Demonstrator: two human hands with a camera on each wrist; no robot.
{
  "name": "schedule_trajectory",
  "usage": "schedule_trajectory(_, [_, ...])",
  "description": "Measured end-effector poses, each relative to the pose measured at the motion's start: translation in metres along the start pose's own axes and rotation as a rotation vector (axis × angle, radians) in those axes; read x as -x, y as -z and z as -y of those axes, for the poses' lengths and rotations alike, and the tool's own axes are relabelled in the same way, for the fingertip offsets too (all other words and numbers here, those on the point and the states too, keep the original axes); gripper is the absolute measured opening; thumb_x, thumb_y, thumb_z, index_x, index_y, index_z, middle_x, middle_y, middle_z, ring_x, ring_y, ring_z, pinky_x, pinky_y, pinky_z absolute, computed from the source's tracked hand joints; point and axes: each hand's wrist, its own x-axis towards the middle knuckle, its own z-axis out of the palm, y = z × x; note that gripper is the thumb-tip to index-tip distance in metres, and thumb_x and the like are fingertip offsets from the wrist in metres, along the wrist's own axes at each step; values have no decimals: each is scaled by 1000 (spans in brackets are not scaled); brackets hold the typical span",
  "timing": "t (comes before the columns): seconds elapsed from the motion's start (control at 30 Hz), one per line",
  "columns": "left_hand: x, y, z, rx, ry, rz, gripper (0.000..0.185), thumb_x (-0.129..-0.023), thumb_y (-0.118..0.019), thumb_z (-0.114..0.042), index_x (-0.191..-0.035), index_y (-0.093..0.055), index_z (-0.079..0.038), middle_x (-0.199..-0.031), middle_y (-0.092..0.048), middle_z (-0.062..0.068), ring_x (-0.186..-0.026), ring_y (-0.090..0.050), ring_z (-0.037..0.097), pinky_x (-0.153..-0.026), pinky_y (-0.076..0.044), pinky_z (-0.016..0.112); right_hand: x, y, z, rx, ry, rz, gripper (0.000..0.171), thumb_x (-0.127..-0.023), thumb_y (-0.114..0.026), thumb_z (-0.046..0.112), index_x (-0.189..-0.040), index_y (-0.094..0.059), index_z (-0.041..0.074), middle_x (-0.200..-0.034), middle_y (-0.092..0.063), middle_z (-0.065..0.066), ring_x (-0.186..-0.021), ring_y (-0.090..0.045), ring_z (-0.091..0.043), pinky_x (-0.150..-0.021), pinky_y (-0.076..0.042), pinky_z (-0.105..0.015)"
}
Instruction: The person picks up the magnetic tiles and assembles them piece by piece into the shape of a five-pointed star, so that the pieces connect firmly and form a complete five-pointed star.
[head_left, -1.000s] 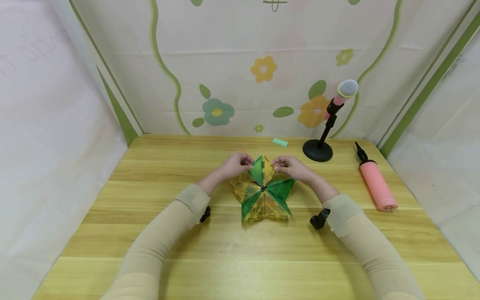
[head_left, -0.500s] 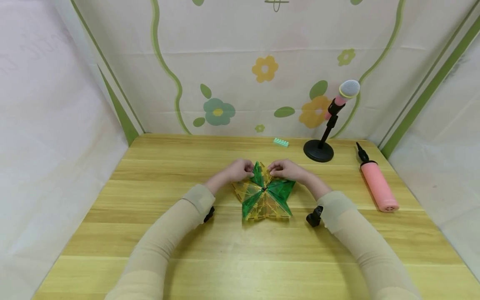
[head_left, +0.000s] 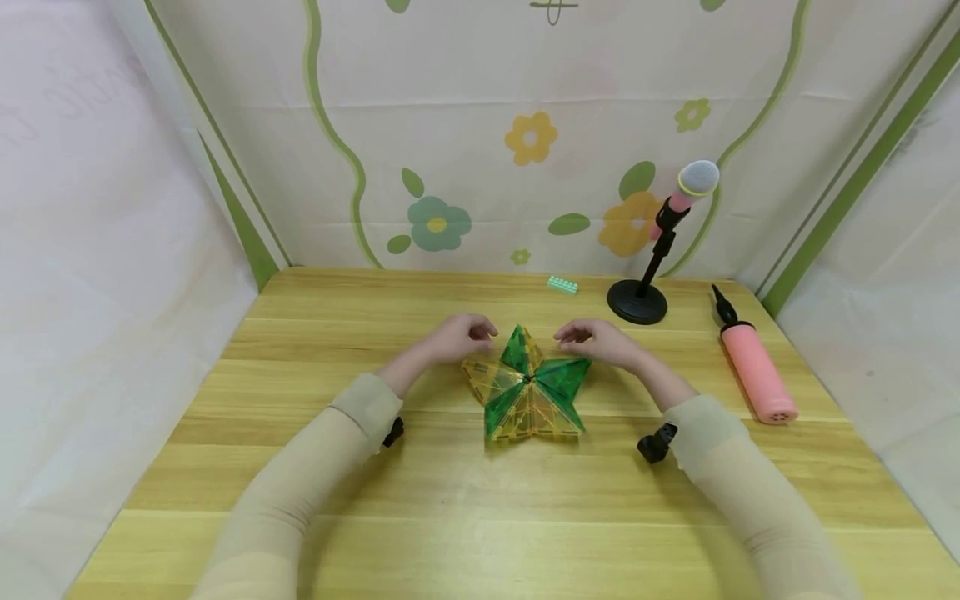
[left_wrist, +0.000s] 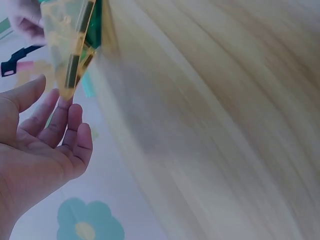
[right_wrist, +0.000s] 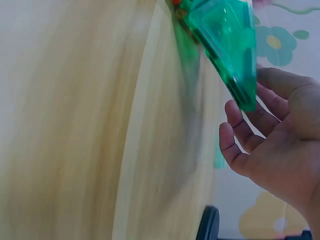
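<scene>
- The star, built of green and yellow see-through tiles, lies on the table near its middle, between the two hands. Its far point looks raised into a small peak, while the other points lie flat or nearly so.
- Risk: that raised peak seems to stand only on the hold between tile edges. A brush from either hand could knock it flat or pull a tile loose, since both hands hover close on either side of it.
- Risk: a sleeve dragged across the near points could slide the whole star over the smooth wood and open gaps between tiles.
- Left hand: just left of the peak, fingers loosely bent, holding nothing. In the left wrist view the palm is open, with the fingertips right at a yellow tile's edge; whether they touch it I cannot tell.
- Right hand: just right of the peak, fingers relaxed and empty. The right wrist view shows its fingers slightly curled just beside a green tile, apparently apart from it.
- Well off to the right stand a microphone and a pink pump; a small mint brick lies at the far edge.
</scene>
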Motion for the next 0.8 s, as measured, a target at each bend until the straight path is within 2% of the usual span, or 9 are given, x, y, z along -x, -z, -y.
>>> schedule_trajectory(0.2, [20, 11, 9, -48, -45, -20, 26, -92, -62, -14, -112, -63, 3, -98, -65, 8, -91, -60, 19, -81, -50, 32, 25, 11, -10, 40, 40, -12, 28, -93, -62, 24, -114, -65, 5, -101, -67, -3, -93, -58, -19, -77, -47, -34])
schedule_trajectory(0.43, [40, 8, 24, -77, -46, -6, 16, -91, -63, -16, -101, -66, -4, -92, -67, 3, -87, -61, 14, -78, -52, 29, 43, 12, -18, 74, 64, -26, 18, -92, -63, 19, -108, -68, 13, -98, -67, 1, -90, -58, -16, -77, -49, -32])
schedule_trajectory(0.63, [45, 1, 29, -38, -20, -35, 10, -90, -65, -15, -99, -65, -9, -92, -66, 0, -87, -61, 12, -77, -51, 28, 45, 8, -17, 115, 95, -75, 15, -91, -63, 15, -105, -68, 12, -96, -68, -2, -89, -60, -16, -80, -49, -35])
schedule_trajectory(0.8, [46, -1, 30, -31, -36, -68, 9, -89, -66, -13, -98, -65, -10, -91, -65, 0, -88, -59, 13, -77, -50, 28, 44, 6, -14, 112, 89, -88, 14, -91, -63, 15, -104, -68, 12, -95, -68, -3, -88, -60, -16, -81, -48, -38])
